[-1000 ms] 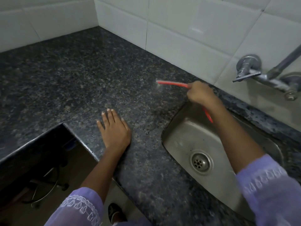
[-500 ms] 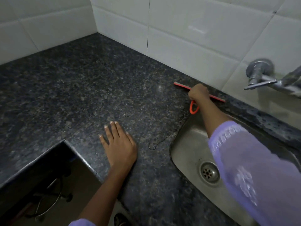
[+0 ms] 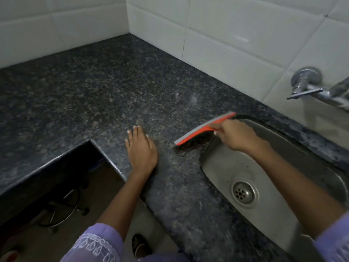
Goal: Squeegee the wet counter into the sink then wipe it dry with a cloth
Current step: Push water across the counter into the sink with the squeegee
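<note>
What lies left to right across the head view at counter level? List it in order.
left hand → puddle → sink → tap

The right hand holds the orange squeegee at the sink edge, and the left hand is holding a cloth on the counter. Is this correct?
Not quite. In the head view the left hand holds no cloth; it rests flat and open on the bare counter. The rest stands: the right hand grips the orange squeegee at the edge of the sink.
</note>
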